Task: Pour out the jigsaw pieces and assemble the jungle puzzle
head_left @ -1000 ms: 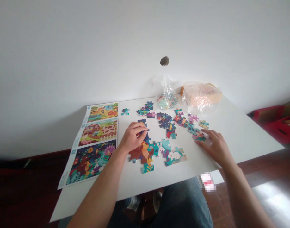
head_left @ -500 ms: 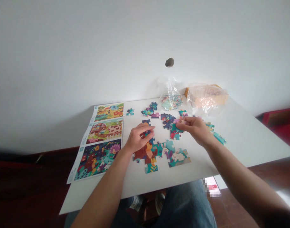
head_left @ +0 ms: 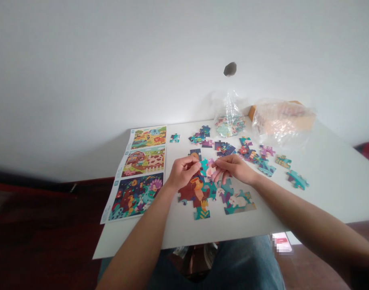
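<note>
Left hand (head_left: 184,173) low over a partly joined jigsaw puzzle (head_left: 196,192) of brown bear and teal foliage pieces. Left fingers (head_left: 192,162) curled close together at the puzzle's upper edge, anything between them hidden from view. Right hand (head_left: 234,168) just beside it, with right fingers (head_left: 219,166) pinched together on a pale pink cardboard puzzle piece (head_left: 210,170) at the top of the joined section. Both hands nearly meeting over that spot.

The joined puzzle flat in the middle of a white rectangular surface (head_left: 323,193), with a separate teal section showing white rabbits (head_left: 237,200) right beside it. Farther back, a loose scatter of navy, teal and purple puzzle pieces (head_left: 223,148), and near the right side, a lone teal piece (head_left: 297,179) well apart from the rest.

Along the left edge, a long printed paper sheet of three colourful scenes (head_left: 143,159). At the back, against the white wall, a clear plastic bag of puzzle pieces (head_left: 229,123), then a second clear plastic bag (head_left: 282,123) over a tan cardboard box (head_left: 305,114). Below the near edge, blue denim jeans (head_left: 241,266) on the person's legs.
</note>
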`<state>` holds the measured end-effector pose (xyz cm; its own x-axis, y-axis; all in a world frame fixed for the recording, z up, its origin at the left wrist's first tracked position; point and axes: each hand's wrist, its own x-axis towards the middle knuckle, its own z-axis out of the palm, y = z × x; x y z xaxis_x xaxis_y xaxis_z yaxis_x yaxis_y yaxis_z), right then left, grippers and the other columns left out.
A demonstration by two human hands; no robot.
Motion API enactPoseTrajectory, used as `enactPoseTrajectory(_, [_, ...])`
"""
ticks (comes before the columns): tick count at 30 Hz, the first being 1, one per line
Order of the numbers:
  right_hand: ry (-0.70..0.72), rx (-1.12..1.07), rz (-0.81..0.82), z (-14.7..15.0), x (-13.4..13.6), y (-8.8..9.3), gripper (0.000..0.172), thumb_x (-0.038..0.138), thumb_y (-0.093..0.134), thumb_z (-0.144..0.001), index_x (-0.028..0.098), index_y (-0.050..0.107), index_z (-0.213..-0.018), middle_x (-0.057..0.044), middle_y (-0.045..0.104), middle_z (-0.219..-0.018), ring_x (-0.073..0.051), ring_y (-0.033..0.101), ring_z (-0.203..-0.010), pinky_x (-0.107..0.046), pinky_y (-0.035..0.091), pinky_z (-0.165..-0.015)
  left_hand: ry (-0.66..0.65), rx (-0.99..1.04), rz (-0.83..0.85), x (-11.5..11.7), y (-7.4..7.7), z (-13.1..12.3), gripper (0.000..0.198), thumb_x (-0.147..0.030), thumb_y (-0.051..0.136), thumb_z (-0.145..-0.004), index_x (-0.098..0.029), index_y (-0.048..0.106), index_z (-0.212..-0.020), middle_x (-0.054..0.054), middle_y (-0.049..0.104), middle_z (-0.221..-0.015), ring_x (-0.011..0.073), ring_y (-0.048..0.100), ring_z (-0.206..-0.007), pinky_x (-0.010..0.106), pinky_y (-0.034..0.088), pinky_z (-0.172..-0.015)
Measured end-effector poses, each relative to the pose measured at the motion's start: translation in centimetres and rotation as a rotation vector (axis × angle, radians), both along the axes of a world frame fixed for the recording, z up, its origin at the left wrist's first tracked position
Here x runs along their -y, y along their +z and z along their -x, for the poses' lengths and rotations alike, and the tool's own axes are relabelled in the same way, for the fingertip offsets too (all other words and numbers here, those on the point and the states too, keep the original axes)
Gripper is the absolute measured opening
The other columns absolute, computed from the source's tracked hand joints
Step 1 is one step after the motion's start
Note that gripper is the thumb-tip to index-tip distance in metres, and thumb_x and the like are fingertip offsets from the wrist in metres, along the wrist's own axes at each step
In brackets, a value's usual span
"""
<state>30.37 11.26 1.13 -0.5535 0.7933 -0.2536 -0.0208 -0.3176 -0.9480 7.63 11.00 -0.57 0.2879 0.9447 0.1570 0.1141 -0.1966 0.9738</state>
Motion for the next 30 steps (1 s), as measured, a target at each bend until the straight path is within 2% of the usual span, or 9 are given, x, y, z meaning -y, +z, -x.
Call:
enactPoseTrajectory(4, [-0.040, 0.028, -0.075, -0.6, -0.3, 0.4, 0.056, 0.068, 0.065, -0.080, 0.012, 0.070, -0.079, -0.006, 0.071, -0.065, -0.012, 0.060, -0.044, -0.021, 0.038, -0.037, -0.033, -0.012, -0.004, 0.1, 0.1, 0.1, 0.028, -0.039, 0.064, -0.087, -0.016, 0.063, -0.070, -0.001, 0.055, -0.059, 0.0093, 0.047, -0.052, 0.021, 0.035, -0.048])
enactPoseTrajectory(8, [-0.026, 0.137, -0.224, -0.7, 0.0, 1.0, 0.047, 0.059, 0.067, -0.083, 0.014, 0.070, -0.074, 0.001, 0.062, -0.051, -0.006, 0.045, -0.038, -0.021, 0.031, -0.040, -0.060, -0.030, -0.007, 0.3, 0.6, 0.2, 0.029, -0.038, 0.065, -0.086, -0.016, 0.063, -0.067, 0.000, 0.058, -0.060, 0.0107, 0.052, -0.055, 0.022, 0.038, -0.049])
enactPoseTrajectory(12, [-0.022, 0.144, -0.266, -0.6, 0.2, 0.8, 0.039, 0.054, 0.071, -0.082, 0.015, 0.069, -0.077, -0.002, 0.070, -0.066, -0.006, 0.047, -0.042, -0.021, 0.032, -0.041, -0.115, -0.039, 0.016, 0.5, 0.8, 0.3, 0.027, -0.036, 0.065, -0.086, -0.015, 0.066, -0.068, 0.001, 0.062, -0.060, 0.0112, 0.055, -0.054, 0.022, 0.039, -0.048])
enactPoseTrajectory(19, [0.034, 0.141, -0.251, -0.7, 0.2, 0.7, 0.033, 0.047, 0.075, -0.078, 0.015, 0.070, -0.083, -0.004, 0.074, -0.072, -0.006, 0.046, -0.042, -0.021, 0.033, -0.041, -0.157, -0.071, 0.047, 0.7, 1.1, 0.5, 0.026, -0.036, 0.068, -0.083, -0.014, 0.069, -0.070, 0.003, 0.065, -0.058, 0.0110, 0.055, -0.049, 0.020, 0.037, -0.044])
enactPoseTrajectory(24, [0.224, 0.212, -0.218, -1.2, 0.2, 1.1, 0.026, 0.041, 0.072, -0.079, 0.015, 0.070, -0.079, -0.003, 0.074, -0.071, -0.006, 0.048, -0.041, -0.019, 0.035, -0.041, -0.379, -0.145, 0.091, 0.7, 1.5, 0.8, 0.032, -0.039, 0.067, -0.085, -0.013, 0.070, -0.066, 0.005, 0.065, -0.052, 0.0120, 0.056, -0.045, 0.021, 0.041, -0.044])
enactPoseTrajectory(26, [0.335, 0.259, -0.177, -1.4, 0.3, 1.4, 0.025, 0.040, 0.071, -0.080, 0.015, 0.070, -0.078, -0.003, 0.075, -0.071, -0.007, 0.051, -0.040, -0.020, 0.039, -0.041, -0.382, -0.159, 0.059, 0.7, 1.3, 0.8, 0.033, -0.038, 0.065, -0.086, -0.013, 0.071, -0.065, 0.004, 0.063, -0.050, 0.0107, 0.053, -0.044, 0.020, 0.040, -0.044])
enactPoseTrajectory(30, [0.483, 0.333, -0.123, -1.6, 0.5, 1.7, 0.022, 0.038, 0.068, -0.081, 0.016, 0.069, -0.075, -0.002, 0.073, -0.066, -0.009, 0.055, -0.040, -0.020, 0.042, -0.040, -0.301, -0.167, 0.004, 0.5, 0.8, 0.8, 0.029, -0.035, 0.064, -0.087, -0.013, 0.073, -0.071, 0.002, 0.061, -0.049, 0.0102, 0.053, -0.045, 0.020, 0.040, -0.046])
